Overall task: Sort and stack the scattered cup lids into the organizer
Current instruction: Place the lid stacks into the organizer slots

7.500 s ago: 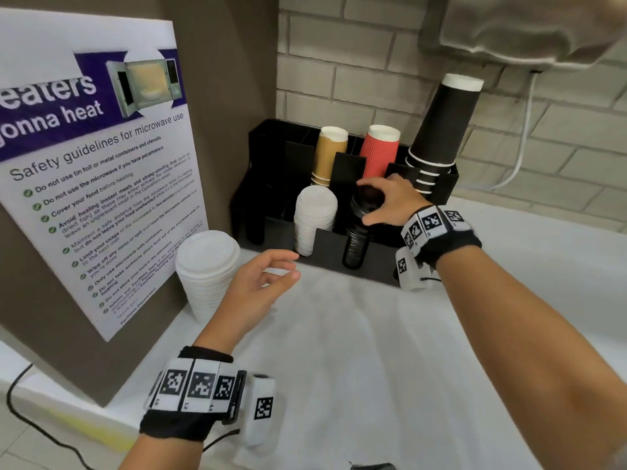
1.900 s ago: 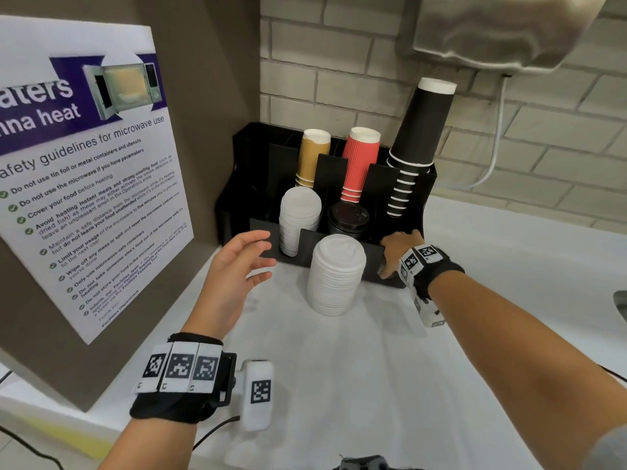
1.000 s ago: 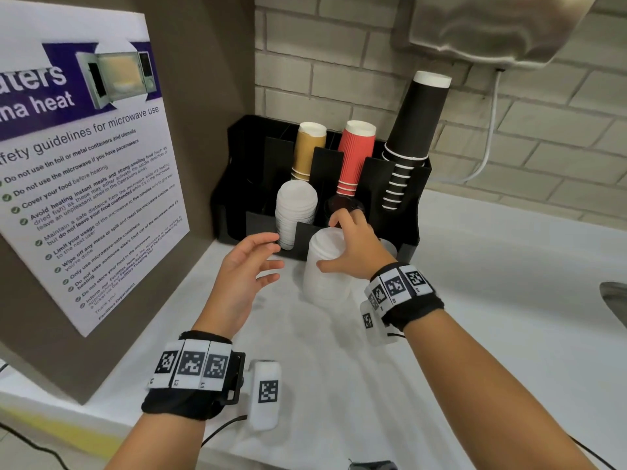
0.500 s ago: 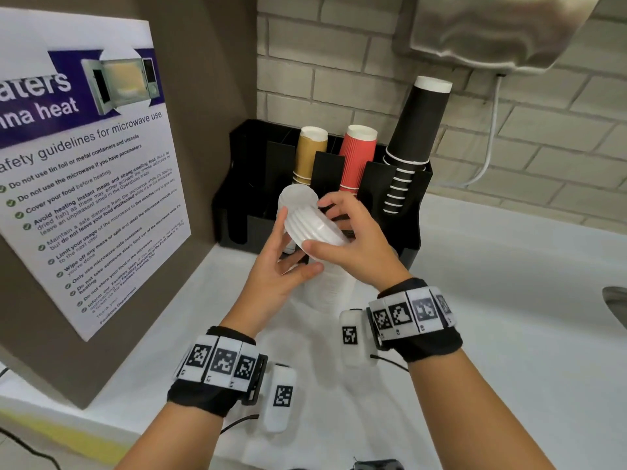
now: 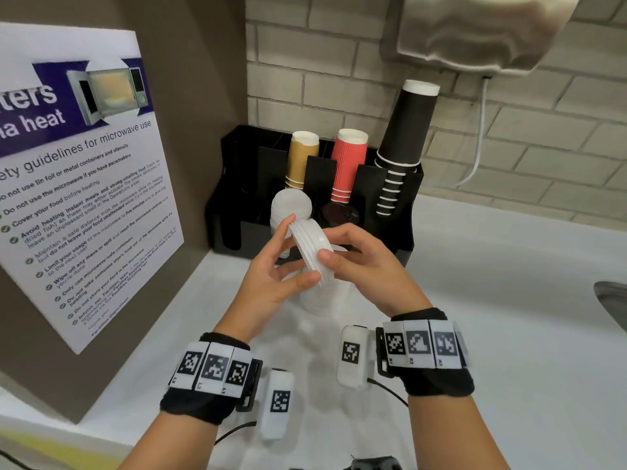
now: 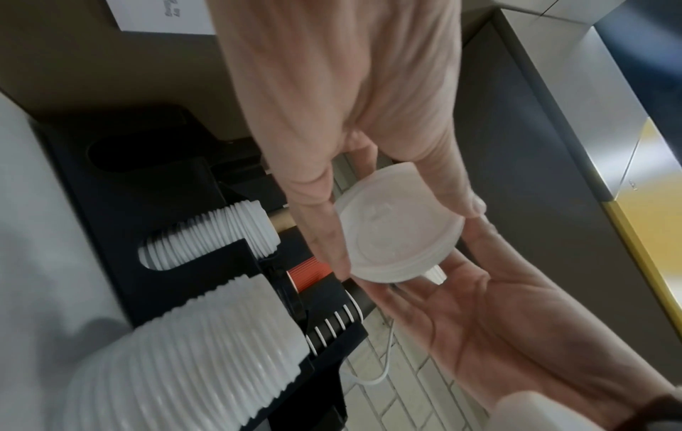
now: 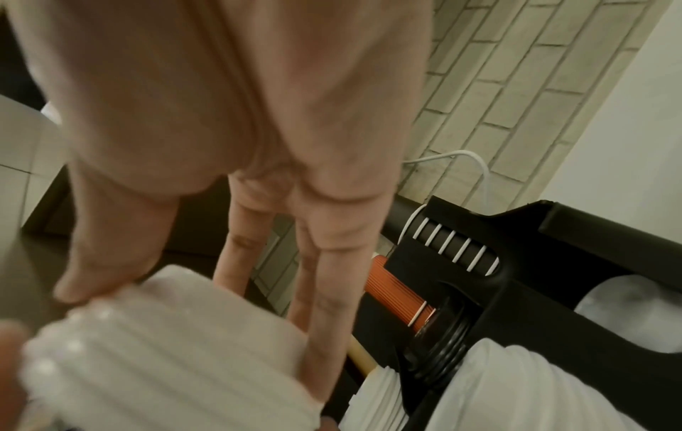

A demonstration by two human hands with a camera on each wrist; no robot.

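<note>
Both hands hold a short stack of white lids (image 5: 309, 251) on edge above the counter, in front of the black organizer (image 5: 405, 212). My left hand (image 5: 298, 250) pinches its rim between thumb and fingers; my right hand (image 5: 330, 245) grips the other side. In the left wrist view the held lids (image 6: 398, 242) show their flat face. Under the hands a taller white lid stack (image 5: 320, 300) stands on the counter. Front organizer slots hold white lids (image 5: 291, 205) and black lids (image 5: 339, 213). In the right wrist view the held lids (image 7: 166, 350) are blurred.
Tan cups (image 5: 302, 157), red cups (image 5: 349, 164) and black cups (image 5: 407, 130) stand in the organizer's back slots. A poster (image 5: 84, 184) on a brown panel walls the left side. A steel dispenser (image 5: 475, 32) hangs above, with a white cable (image 5: 480, 137). A sink edge (image 5: 614, 300) shows at right.
My right hand lifted a few lids off the top of the counter stack, and my left hand came in to hold them too. Since half a second ago both hands have barely shifted.
</note>
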